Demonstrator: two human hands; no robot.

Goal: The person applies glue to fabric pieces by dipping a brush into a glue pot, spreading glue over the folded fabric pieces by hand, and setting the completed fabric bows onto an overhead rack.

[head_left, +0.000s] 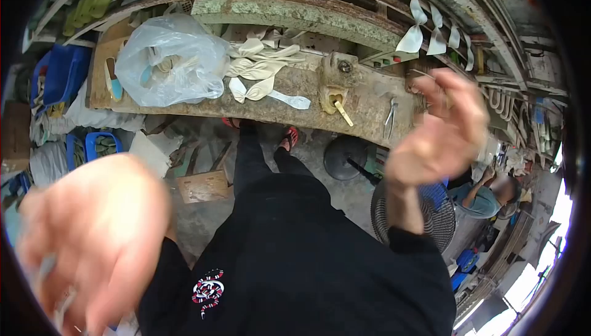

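My left hand (pixel 92 231) is large and blurred at the lower left, fingers pointing down. Something greyish shows among its fingers, too smeared to make out. Raised over the bench's right end, my right hand (pixel 442 127) has curved, spread fingers, also blurred, with nothing visible in its palm. Between the hands, the wooden bench (pixel 191 109) carries cream, twisted bow-shaped pieces (pixel 255 68) and a white bow-shaped piece (pixel 252 90). A clear plastic bag (pixel 172 71) of pale pieces lies beside them. Pliers (pixel 390 117) lie nearest my right hand.
A block with a yellowish stick (pixel 343 113) is fixed to the bench. White bow shapes (pixel 436 31) hang from the rack at right. A black fan (pixel 414 213) stands beside me. Blue bins (pixel 68 71) are at left. Another person (pixel 480 200) sits at far right.
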